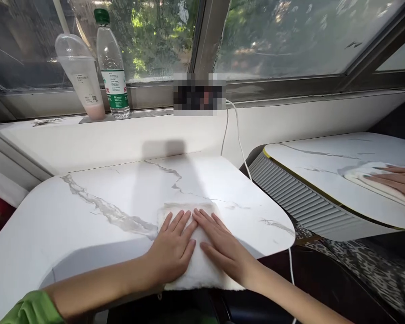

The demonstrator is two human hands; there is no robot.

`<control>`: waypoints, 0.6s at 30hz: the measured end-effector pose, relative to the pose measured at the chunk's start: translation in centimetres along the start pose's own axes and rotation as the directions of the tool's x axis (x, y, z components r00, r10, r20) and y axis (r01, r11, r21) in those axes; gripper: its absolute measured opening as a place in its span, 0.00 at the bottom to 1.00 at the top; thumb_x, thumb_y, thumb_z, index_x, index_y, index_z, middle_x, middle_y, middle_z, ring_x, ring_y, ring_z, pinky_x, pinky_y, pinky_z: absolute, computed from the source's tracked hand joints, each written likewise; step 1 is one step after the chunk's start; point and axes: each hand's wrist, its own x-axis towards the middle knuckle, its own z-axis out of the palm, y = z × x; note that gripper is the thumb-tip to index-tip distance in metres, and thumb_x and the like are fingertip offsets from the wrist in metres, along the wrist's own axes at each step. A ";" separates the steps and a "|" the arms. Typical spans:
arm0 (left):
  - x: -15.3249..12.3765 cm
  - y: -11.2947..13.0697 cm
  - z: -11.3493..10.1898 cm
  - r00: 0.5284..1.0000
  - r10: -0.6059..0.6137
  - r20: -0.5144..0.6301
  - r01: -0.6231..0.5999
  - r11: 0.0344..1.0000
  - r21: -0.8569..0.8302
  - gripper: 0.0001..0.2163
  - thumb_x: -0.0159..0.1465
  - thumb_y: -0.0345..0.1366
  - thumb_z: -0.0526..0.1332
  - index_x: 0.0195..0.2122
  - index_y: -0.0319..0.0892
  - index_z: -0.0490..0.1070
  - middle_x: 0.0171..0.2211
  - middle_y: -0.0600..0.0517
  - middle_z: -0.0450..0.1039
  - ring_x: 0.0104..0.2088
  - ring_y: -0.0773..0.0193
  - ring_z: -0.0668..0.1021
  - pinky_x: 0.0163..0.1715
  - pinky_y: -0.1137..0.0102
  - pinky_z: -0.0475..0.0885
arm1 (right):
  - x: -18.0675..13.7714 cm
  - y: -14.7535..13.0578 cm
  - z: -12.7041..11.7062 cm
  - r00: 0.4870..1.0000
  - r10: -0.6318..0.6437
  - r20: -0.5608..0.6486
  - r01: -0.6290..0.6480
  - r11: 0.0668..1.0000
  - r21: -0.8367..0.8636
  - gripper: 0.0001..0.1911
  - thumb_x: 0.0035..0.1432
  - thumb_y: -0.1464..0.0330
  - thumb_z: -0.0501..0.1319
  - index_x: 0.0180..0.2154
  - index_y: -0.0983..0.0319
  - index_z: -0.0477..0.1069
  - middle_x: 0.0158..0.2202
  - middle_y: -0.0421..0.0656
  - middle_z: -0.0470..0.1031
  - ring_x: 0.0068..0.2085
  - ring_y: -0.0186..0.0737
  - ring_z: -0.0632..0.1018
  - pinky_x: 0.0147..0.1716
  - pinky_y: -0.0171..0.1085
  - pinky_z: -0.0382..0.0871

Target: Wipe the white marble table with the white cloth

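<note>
A folded white cloth [202, 265] lies at the near edge of a white marble-patterned table [97, 211]. My left hand [173, 247] lies flat on the cloth's left part, fingers stretched out. Beside it, my right hand [222, 247] presses flat on the right part, fingers spread, the fingertips of both hands almost meeting. Neither hand grips anything. My left arm ends in a green sleeve [30, 310].
On the window ledge stand a green-capped water bottle [111, 67] and a plastic cup with pink drink [81, 76]. A white cable [238, 135] runs down from the sill. At right, another person's hand [398, 180] rests on a white cloth on a second marble table [324, 171].
</note>
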 end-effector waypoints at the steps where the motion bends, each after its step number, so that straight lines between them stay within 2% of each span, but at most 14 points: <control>1: 0.4 -0.3 -0.3 0.999 -0.041 0.000 0.041 0.999 -0.014 0.23 0.73 0.39 0.41 0.68 0.42 0.49 0.69 0.49 0.49 0.69 0.59 0.52 0.67 0.56 0.48 | 1.0 -0.3 0.1 1.000 -0.027 -0.014 0.026 0.998 -0.065 0.32 0.68 0.64 0.46 0.70 0.58 0.41 0.69 0.45 0.51 0.70 0.44 0.51 0.67 0.55 0.48; 4: 2.9 -2.1 -0.9 0.984 -0.178 -0.018 0.178 0.984 0.017 0.24 0.73 0.37 0.40 0.67 0.35 0.51 0.67 0.44 0.54 0.68 0.57 0.54 0.67 0.55 0.49 | 5.1 -1.0 1.0 0.998 -0.038 -0.042 0.027 0.973 -0.231 0.33 0.67 0.65 0.44 0.69 0.67 0.41 0.68 0.50 0.53 0.69 0.46 0.52 0.67 0.54 0.48; 7: 6.0 -5.5 -1.7 0.967 -0.244 -0.070 0.252 0.960 0.125 0.24 0.72 0.34 0.39 0.66 0.29 0.53 0.67 0.39 0.52 0.68 0.54 0.54 0.67 0.54 0.48 | 10.5 -0.9 1.6 1.000 -0.010 -0.026 0.001 0.947 -0.320 0.33 0.65 0.67 0.43 0.68 0.72 0.45 0.69 0.52 0.51 0.69 0.47 0.52 0.67 0.53 0.45; 10: 8.9 -9.8 -2.7 0.954 -0.270 -0.130 0.291 0.937 0.192 0.23 0.71 0.32 0.40 0.65 0.29 0.55 0.66 0.39 0.55 0.67 0.54 0.57 0.66 0.56 0.50 | 16.3 -0.5 1.6 1.000 0.012 0.027 -0.002 0.941 -0.339 0.33 0.64 0.67 0.42 0.68 0.74 0.44 0.69 0.51 0.50 0.69 0.45 0.52 0.68 0.50 0.43; 13: 10.8 -13.2 -3.7 0.910 -0.351 -0.223 0.394 0.899 0.193 0.22 0.71 0.31 0.42 0.63 0.29 0.58 0.65 0.39 0.58 0.66 0.55 0.59 0.66 0.58 0.51 | 21.0 -0.2 1.6 0.999 0.048 0.013 -0.041 0.944 -0.329 0.32 0.65 0.68 0.40 0.68 0.71 0.45 0.70 0.47 0.50 0.69 0.42 0.52 0.68 0.47 0.42; 16: 11.2 -14.6 -4.2 0.869 -0.412 -0.274 0.459 0.878 0.138 0.22 0.71 0.32 0.41 0.63 0.31 0.59 0.65 0.40 0.58 0.66 0.57 0.60 0.65 0.59 0.52 | 23.0 -0.1 1.9 0.996 0.080 -0.027 -0.085 0.943 -0.323 0.30 0.66 0.68 0.41 0.68 0.67 0.48 0.70 0.46 0.50 0.70 0.41 0.51 0.68 0.46 0.41; 18: 10.8 -14.5 -4.1 0.866 -0.412 -0.282 0.457 0.882 0.115 0.22 0.72 0.33 0.41 0.63 0.32 0.59 0.66 0.41 0.57 0.66 0.57 0.59 0.65 0.58 0.52 | 22.8 -0.2 2.1 0.996 0.079 -0.051 -0.091 0.940 -0.328 0.29 0.67 0.67 0.42 0.67 0.67 0.50 0.70 0.48 0.50 0.69 0.42 0.51 0.67 0.45 0.41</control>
